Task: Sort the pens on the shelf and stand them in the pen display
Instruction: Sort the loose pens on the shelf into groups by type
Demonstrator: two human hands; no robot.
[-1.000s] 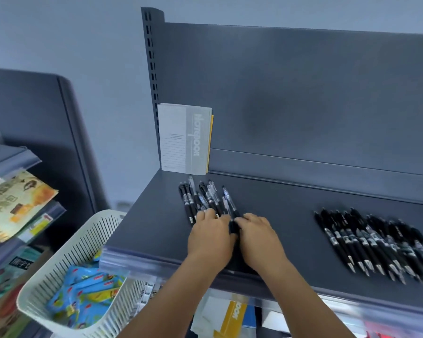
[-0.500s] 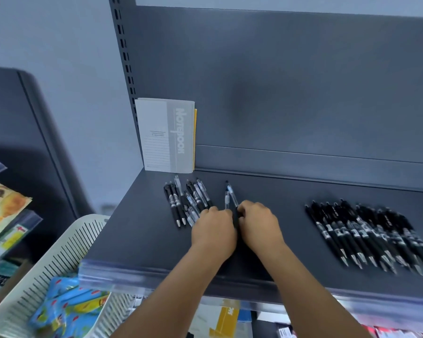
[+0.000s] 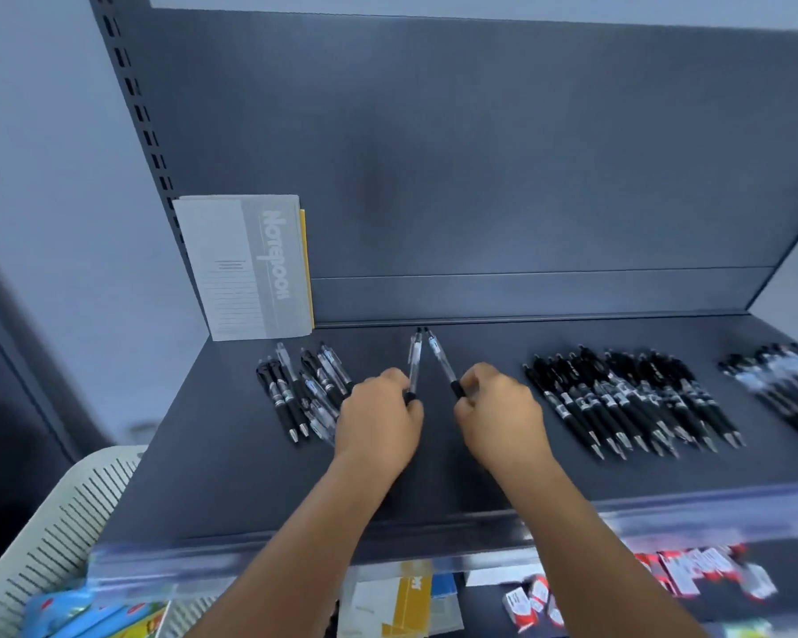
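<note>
Two clear pens, one (image 3: 414, 361) in the left hand (image 3: 378, 423) and one (image 3: 443, 363) in the right hand (image 3: 498, 419), are pinched mid-shelf (image 3: 231, 476), tops meeting. A mixed heap (image 3: 302, 393) lies near the left edge and sorted black rows (image 3: 627, 402) toward the right. No pen display shows, so standing them seems not yet begun.

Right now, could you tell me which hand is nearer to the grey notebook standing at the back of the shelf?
Left. The left hand is just right of and in front of the notebook; the right hand is farther right.
</note>
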